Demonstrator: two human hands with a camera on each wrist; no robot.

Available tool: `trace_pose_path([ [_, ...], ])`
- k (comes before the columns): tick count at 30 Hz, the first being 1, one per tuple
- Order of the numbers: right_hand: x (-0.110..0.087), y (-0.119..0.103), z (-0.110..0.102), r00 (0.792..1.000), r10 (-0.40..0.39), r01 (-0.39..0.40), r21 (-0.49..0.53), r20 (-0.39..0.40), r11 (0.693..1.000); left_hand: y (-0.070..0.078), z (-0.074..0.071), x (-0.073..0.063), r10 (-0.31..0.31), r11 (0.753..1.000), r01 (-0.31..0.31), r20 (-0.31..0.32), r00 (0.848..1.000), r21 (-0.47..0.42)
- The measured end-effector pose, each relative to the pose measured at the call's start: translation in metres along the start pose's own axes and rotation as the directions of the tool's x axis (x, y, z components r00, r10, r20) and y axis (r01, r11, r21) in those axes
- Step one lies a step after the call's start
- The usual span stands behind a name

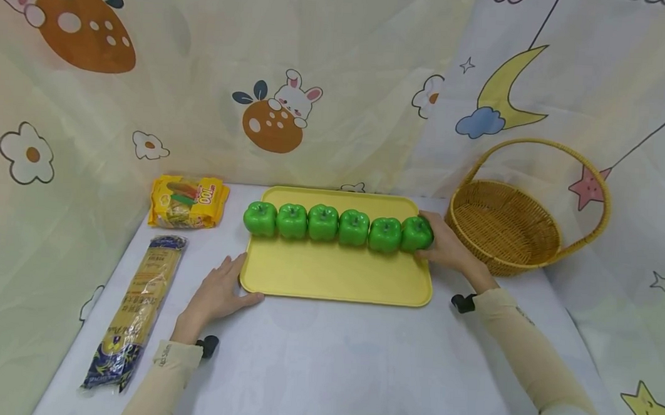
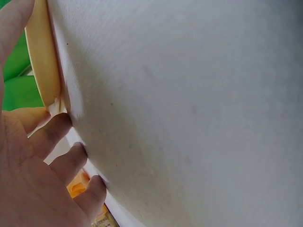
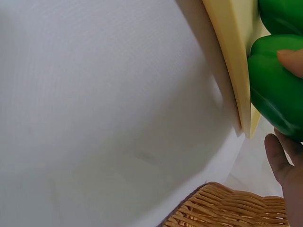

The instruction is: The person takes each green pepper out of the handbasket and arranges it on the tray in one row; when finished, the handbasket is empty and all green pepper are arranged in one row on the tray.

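Several green bell peppers stand side by side in a row across the yellow tray, from its left edge to its right. With thumb and fingers my right hand holds the rightmost bell pepper; the right wrist view shows the thumb on this pepper over the tray's edge. My left hand lies at the tray's front left corner, thumb along the front edge and fingers extended on the left side. In the left wrist view the fingertips touch the white tabletop beside the tray rim.
A wicker basket with a tall handle stands just right of my right hand. At the back left lies a yellow food packet, and a long pasta packet is on the left. A printed cloth hangs behind the table.
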State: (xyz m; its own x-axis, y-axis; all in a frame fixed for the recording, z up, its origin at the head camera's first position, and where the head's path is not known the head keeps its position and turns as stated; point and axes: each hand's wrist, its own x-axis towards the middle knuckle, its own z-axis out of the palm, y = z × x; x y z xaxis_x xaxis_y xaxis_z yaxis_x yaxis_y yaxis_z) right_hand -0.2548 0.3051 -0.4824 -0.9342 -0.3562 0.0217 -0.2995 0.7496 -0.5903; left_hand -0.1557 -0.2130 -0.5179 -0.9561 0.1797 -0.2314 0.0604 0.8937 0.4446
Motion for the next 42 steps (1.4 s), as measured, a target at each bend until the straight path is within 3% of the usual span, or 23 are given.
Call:
trace_pose_path([
  [16, 0.0016, -0.003, 0.0029, 0.999, -0.036, 0.036, -0.015, 0.004, 0.999, 0.0015, 0.0005, -0.0029, -0.005, 1.0, 0.005, 0.0, 1.0, -0.006],
  [42, 0.0027, -0.005, 0.002, 1.0, 0.024, -0.024, -0.038, 0.005, 0.999, 0.0002, 0.0001, -0.0045, -0.002, 1.0, 0.002, -0.011, 1.0, 0.002],
])
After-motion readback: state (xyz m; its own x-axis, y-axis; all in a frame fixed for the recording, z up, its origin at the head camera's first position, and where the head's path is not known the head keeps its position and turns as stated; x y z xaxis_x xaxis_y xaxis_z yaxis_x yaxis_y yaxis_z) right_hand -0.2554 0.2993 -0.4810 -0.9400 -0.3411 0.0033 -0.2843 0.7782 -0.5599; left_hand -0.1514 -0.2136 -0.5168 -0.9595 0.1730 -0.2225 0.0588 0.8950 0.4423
